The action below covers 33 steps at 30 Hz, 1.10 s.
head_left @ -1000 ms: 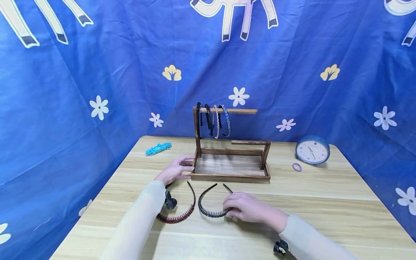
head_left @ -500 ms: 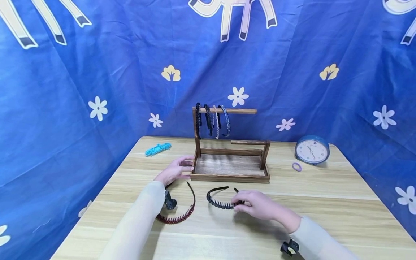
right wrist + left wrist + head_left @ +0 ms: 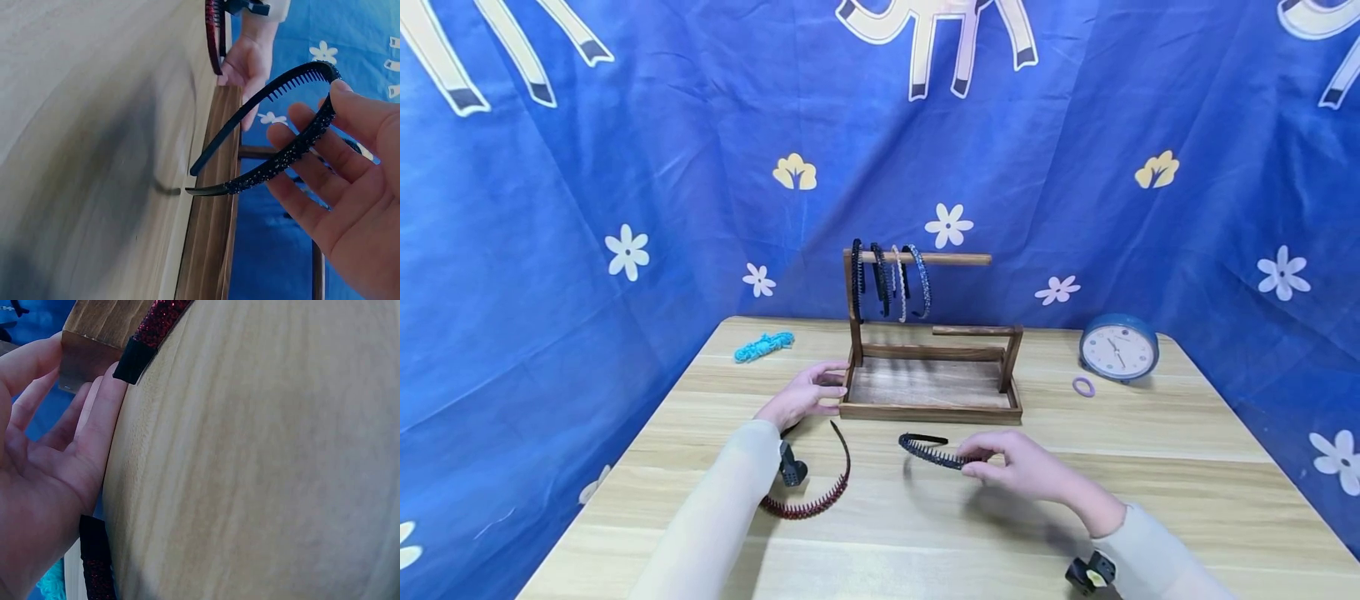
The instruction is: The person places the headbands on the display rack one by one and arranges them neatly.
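Note:
My right hand (image 3: 1026, 467) pinches a black toothed headband (image 3: 925, 451), raised off the table in front of the wooden rack (image 3: 932, 414). In the right wrist view, thumb and fingers hold the glittery band (image 3: 294, 152) along its curve, its two tips pointing away from the palm. At the rack's left end, my left hand (image 3: 805, 398) rests with extended fingers against the tray's side. The left wrist view shows those fingers beside the wooden corner (image 3: 94, 353). A dark red toothed headband (image 3: 808, 507) lies on the table near my left wrist, partly hidden by the forearm.
Several headbands (image 3: 922, 279) hang on the rack's upper bar (image 3: 958, 259). A shorter bar (image 3: 973, 331) stands lower on the right. A blue clock (image 3: 1120, 348) and purple ring (image 3: 1083, 387) are at right; a turquoise cord bundle (image 3: 763, 347) lies at left.
My right hand has moved right and a little away from me, lifting and turning the black headband off the table. My left hand has stayed at the rack.

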Motion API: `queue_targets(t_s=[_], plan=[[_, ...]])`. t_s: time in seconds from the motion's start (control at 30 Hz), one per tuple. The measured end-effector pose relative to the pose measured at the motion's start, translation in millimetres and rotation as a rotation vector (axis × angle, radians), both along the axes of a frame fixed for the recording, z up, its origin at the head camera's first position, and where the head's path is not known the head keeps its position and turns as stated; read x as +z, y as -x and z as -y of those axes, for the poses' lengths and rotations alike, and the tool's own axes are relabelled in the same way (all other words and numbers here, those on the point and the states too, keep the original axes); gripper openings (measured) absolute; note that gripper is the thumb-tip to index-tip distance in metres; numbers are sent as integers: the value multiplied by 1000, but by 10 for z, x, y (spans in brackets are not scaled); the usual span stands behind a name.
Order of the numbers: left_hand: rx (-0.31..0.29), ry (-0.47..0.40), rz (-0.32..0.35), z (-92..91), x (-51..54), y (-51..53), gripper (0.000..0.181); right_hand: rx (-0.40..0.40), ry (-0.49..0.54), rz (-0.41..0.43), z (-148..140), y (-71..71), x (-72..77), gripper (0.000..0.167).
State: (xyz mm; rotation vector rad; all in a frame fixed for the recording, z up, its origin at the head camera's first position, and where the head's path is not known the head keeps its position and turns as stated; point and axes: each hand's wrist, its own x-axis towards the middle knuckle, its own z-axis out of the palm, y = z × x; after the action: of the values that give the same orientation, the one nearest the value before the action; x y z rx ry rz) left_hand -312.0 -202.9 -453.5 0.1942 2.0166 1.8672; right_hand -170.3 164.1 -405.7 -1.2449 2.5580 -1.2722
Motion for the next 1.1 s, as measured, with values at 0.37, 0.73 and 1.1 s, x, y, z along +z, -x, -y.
queue_targets(t_s=[0.37,0.73,1.1], plan=[[-11,-14,-1,-12,15,-10,60,-23,191,271,-312,-28,62,17],[-20,-15,17,-10,45,-10,60,-14,311,290,-708,-48,67,18],[-14,0,12,-12,66,-22,60,-170,378,235,-1134,-127,100,18]])
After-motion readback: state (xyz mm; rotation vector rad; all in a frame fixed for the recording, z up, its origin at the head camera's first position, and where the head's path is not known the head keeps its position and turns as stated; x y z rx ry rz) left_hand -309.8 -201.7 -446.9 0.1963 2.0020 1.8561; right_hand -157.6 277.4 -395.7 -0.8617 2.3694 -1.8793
